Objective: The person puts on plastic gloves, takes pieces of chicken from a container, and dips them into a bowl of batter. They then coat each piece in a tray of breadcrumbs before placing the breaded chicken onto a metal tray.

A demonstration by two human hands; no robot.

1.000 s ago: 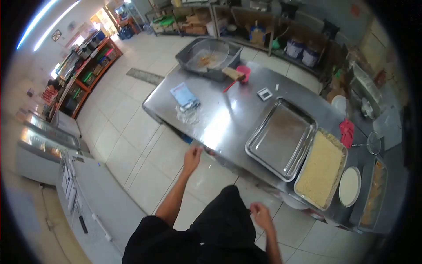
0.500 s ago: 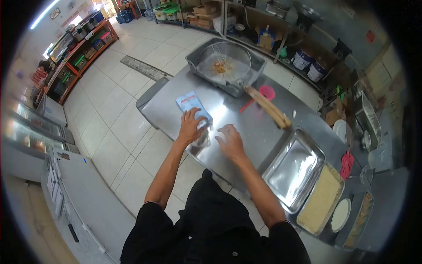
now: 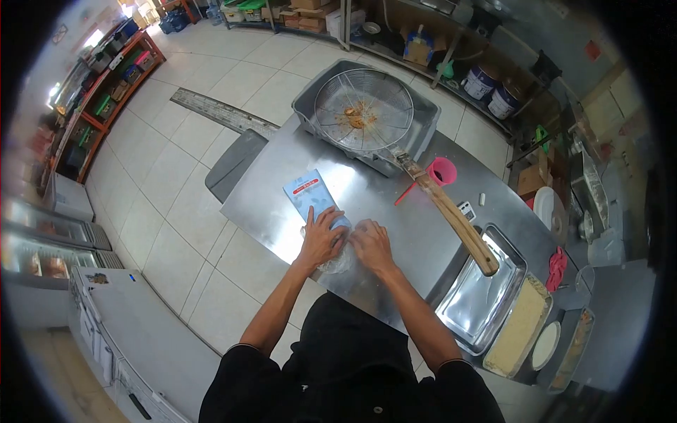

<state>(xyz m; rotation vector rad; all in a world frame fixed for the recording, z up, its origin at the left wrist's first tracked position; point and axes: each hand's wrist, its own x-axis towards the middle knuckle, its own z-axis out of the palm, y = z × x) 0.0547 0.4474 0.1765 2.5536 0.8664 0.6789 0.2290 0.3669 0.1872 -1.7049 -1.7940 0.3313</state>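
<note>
A light blue packet with a red band lies flat on the steel table. My left hand rests on its near end, fingers spread and pressing down. Crumpled clear plastic shows under that hand and beside the table's front edge. Just right of the packet is my right hand, its fingers bent together at the edge of the plastic. The fingertips are partly hidden, so how much plastic is pinched there is hard to see.
Behind the packet, a large wire strainer sits over a grey tub; its wooden handle reaches across the table. A pink cup stands beside it. To the right are a steel tray and a tray of pale crumbs.
My left hand has come down flat onto the packet's near end. My right hand has moved in close beside it, its fingers now bent together. The view has shifted slightly.
</note>
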